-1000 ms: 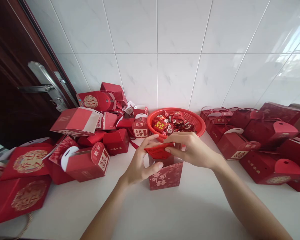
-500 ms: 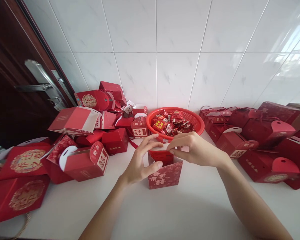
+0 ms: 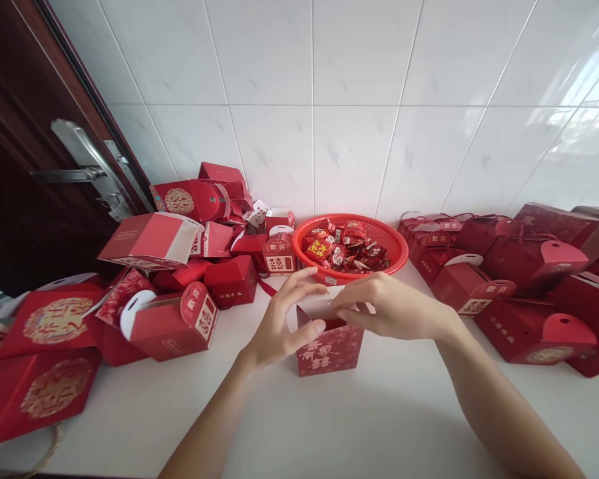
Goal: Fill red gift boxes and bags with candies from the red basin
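A red paper gift box (image 3: 332, 349) with pale characters on its front stands upright on the white tabletop, its top open. My left hand (image 3: 279, 326) grips its left side, thumb across the front top edge and fingers behind. Over the opening is my right hand (image 3: 394, 303), fingers curled down at the mouth of the box; their tips are partly hidden, and I cannot make out what they hold. Little of the box's inside shows. Just behind, a red plastic basket (image 3: 400, 249) holds many wrapped sweets (image 3: 349, 246).
Folded red gift boxes are heaped on the left, one small box (image 3: 172, 326) nearest. More red boxes (image 3: 524, 329) are packed along the right. White tiles (image 3: 349, 153) rise behind the table (image 3: 299, 426). A dark door with a metal handle (image 3: 80, 159) stands at the left.
My right hand's fingers have moved lower, towards the front of the opening. More of the box's pale back flap shows, and the red inside is less visible. My left hand stays in place.
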Demonstrator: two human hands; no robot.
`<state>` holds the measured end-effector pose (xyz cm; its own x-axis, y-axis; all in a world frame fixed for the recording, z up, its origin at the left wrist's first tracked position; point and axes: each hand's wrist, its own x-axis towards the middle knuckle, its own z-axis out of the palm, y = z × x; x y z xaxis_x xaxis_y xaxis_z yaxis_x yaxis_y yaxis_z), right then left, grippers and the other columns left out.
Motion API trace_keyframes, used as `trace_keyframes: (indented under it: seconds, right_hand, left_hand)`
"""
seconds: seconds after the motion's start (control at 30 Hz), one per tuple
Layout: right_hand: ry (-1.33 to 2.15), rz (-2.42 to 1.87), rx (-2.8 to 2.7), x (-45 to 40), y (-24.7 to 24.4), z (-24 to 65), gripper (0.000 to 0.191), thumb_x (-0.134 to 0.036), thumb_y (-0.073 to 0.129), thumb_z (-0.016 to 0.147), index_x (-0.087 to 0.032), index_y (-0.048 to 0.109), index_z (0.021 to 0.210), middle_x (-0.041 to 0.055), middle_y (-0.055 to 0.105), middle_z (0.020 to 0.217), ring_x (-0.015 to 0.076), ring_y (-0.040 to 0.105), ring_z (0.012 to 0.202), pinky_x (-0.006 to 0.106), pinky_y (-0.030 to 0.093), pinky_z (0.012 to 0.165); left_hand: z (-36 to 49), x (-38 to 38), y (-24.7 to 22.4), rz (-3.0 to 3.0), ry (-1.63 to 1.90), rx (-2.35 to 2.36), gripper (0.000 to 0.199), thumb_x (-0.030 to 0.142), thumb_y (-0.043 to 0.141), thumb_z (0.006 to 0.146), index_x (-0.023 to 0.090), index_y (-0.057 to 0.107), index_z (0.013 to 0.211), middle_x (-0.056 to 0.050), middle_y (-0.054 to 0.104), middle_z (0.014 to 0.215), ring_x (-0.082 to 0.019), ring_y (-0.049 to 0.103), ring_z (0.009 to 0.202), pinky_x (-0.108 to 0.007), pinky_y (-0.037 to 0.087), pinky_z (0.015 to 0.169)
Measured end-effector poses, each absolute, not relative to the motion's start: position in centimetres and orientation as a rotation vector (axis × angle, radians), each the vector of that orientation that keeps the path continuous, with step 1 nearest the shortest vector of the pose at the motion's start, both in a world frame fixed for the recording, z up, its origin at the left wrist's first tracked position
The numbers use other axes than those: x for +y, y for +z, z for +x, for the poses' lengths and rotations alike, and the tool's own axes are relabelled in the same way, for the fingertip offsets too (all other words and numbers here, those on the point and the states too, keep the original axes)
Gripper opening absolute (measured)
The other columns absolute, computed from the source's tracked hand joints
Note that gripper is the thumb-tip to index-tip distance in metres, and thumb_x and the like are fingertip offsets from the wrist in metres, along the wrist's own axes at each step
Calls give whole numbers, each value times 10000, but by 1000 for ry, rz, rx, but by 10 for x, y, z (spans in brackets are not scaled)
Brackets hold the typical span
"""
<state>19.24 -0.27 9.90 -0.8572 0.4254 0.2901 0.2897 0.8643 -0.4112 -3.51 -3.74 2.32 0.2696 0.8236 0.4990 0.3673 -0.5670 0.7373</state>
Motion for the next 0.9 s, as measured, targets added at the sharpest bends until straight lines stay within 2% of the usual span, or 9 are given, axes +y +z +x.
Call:
trace_keyframes:
  seconds: [0.17,0.27,0.33,0.4,0.5,0.57,0.63,0.77,0.9]
  right_hand:
    - [427,-566,-2545,-1,104,201,152,-214,593,950,-167,728,1002,34,733,822,115,578,628,239,429,604]
    - [419,-674,-2569,2,105,206,320,-354,681,908,-194,683,1186,69,738,1038,162,652,784,262,483,687]
    - [409,-764,-2619,7,102,207,575,-417,762,827,-225,596,1343,96,683,1234,230,662,993,299,506,779]
    - [435,-838,-2683,13,97,205,726,-410,811,762,-239,537,1412,102,658,1286,263,645,1054,321,505,813]
    - [543,-915,-2720,24,89,199,470,-297,755,815,-208,640,1262,56,729,997,193,646,785,289,477,714]
    - [584,-923,-2690,31,84,195,207,-214,691,856,-177,706,1059,17,698,791,147,581,639,261,430,635]
    - [592,-879,-2646,37,79,192,98,-174,670,859,-161,713,946,15,676,754,134,551,624,247,398,606]
    - [573,-784,-2590,45,72,191,79,-233,679,867,-157,689,884,12,646,763,122,509,639,238,376,600]
    - [754,-712,-2546,50,68,192,390,-507,592,930,-165,594,742,-28,501,639,101,434,568,228,344,531]
  left_hand:
    - [-32,-35,21,2066,1300,1089,300,350,639,885,261,681,1168,-89,526,1450,-319,457,1384,-488,376,1141]
    - [-30,-36,21,2054,1350,1033,293,313,610,910,256,668,1192,-88,596,1372,-288,530,1315,-443,420,1105]
    - [-30,-37,20,2038,1344,945,484,300,650,866,264,574,1343,-96,603,1378,-292,549,1296,-437,434,1093]
    - [-32,-36,18,2000,1330,904,739,287,684,806,263,409,1492,-114,583,1417,-307,546,1305,-445,440,1089]
    - [-34,-30,13,1905,1374,1081,782,262,690,769,249,403,1496,-119,558,1457,-314,511,1351,-443,426,1106]
    - [-36,-25,11,1836,1388,1218,597,268,681,786,239,548,1367,-102,608,1402,-297,558,1303,-419,455,1078]
    - [-36,-19,8,1786,1385,1255,400,299,677,812,224,650,1203,-84,690,1264,-268,647,1170,-383,517,993]
    - [-34,-14,3,1739,1465,1239,249,352,679,831,209,700,1034,-54,747,1066,-220,708,969,-315,576,832]
    - [-31,-12,-3,1714,1539,1237,208,368,694,819,203,719,945,-43,761,979,-204,717,881,-296,589,767]
